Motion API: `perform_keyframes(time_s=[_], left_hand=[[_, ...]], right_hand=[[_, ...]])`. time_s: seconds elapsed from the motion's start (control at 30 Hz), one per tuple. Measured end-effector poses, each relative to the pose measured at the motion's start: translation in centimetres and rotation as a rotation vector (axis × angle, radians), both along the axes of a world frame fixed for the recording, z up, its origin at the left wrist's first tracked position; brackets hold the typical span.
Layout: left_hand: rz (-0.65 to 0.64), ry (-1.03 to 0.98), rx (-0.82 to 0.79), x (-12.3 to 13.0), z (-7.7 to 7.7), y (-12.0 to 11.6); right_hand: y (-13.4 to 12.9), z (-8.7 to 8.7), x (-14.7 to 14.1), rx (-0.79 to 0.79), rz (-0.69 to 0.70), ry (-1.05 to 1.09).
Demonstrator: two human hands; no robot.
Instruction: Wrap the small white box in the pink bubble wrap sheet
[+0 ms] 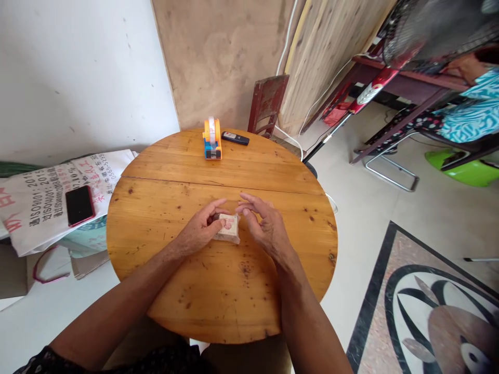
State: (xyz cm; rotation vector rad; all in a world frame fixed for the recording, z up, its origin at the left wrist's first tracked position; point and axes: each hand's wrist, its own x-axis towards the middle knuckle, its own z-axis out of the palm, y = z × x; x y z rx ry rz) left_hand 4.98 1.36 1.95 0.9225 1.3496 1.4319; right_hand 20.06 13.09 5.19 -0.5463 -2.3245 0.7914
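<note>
Near the middle of the round wooden table, a small pale rectangular packet with pink marks appears to be in clear wrapping. My left hand grips it from the left, thumb lying across its top and fingers behind it. Just right of the packet is my right hand, its fingers apart and nothing visible in them. Whether its fingertips touch the packet's edge is hard to tell. Toward the far edge stands an orange and blue tape dispenser holding a roll of clear tape, beside a dark remote control.
A red-edged phone lies on a printed white sack at the left. Behind the table is a dark red wooden chair. A standing fan is at the right, near a seated person in a patterned blue top.
</note>
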Motion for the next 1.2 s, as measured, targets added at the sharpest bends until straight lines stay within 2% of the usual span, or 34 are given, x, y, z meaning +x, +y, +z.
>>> perform_keyframes(time_s=[0.33, 0.4, 0.57, 0.7, 0.8, 0.87, 0.93, 1.0, 1.07, 1.13, 1.2], left_hand=[[0.033, 0.036, 0.016, 0.0, -0.2, 0.1], [0.034, 0.05, 0.031, -0.1, -0.3, 0.1], [0.076, 0.119, 0.103, -0.5, -1.2, 0.4], [0.079, 0.086, 0.138, -0.7, -1.5, 0.7], [0.072, 0.036, 0.148, -0.9, -1.4, 0.9], [0.073, 0.018, 0.155, -1.0, -1.5, 1.0], [0.106, 0.017, 0.174, -1.2, -1.6, 1.2], [0.158, 0.005, 0.2, -1.4, -1.8, 1.5], [0.201, -0.012, 0.222, -1.6, -1.9, 1.7], [0.232, -0.018, 0.237, -1.7, -1.9, 1.9], [0.267, -0.012, 0.243, -1.8, -1.9, 2.0]], right_hand=[[2.7, -3.1, -0.8, 0.065, -0.24, -0.145], [3.3, -3.7, -1.0, -0.006, -0.257, -0.117], [4.4, -4.7, -1.5, -0.305, -0.27, 0.048], [4.1, -3.7, -0.7, -0.475, -0.211, 0.159], [2.6, -1.5, 2.7, -0.45, -0.242, 0.312], [1.3, -0.3, 6.6, -0.372, -0.378, 0.407], [-0.1, 0.1, 11.1, -0.363, -0.549, 0.425], [-1.7, -0.8, 15.7, -0.424, -0.688, 0.355], [-3.3, -2.6, 19.5, -0.57, -0.766, 0.119], [-5.0, -4.8, 22.2, -0.665, -0.746, -0.188], [-6.7, -6.6, 23.7, -0.704, -0.622, -0.556]])
